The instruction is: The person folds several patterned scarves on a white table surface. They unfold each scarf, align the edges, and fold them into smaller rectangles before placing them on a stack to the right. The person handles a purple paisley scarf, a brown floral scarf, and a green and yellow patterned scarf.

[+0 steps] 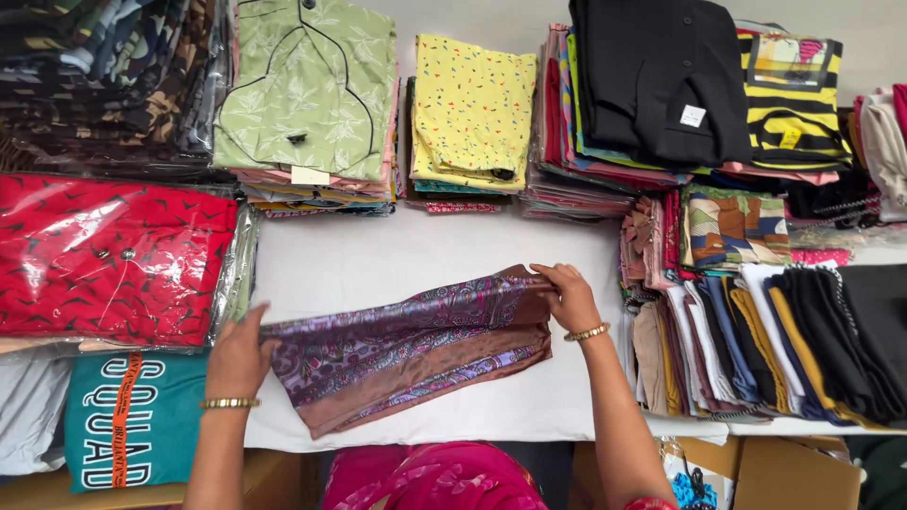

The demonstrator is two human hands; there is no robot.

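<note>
A folded purple paisley cloth (416, 345) with a brown border is stretched across the white table (378, 255), lying slantwise at its middle. Its left end is pinched by the left hand (236, 357), fingers closed over the edge; a gold bangle (228, 403) is worn at that wrist. Its right end is gripped by the right hand (570, 295), fingers curled shut on the fabric, with a second gold bangle (587, 332) at the wrist. Left of the cloth, a red patterned garment in clear wrap (104, 255) is seen, and below that a teal shirt with an orange stripe (132, 420). Behind the cloth, at the far edge of the table, stacks are ranged: a green leaf-print garment (312, 85) on a pile, a yellow speckled garment (472, 109) on another, and a black garment (661, 76) on a third, with a yellow-and-black striped piece (792, 104) just beside it. Right of the cloth, a row of folded fabrics in black, white, mustard and blue (775, 340) is laid overlapping. Nearest the camera, below the cloth, pink clothing of the person (435, 477) is visible.
</note>
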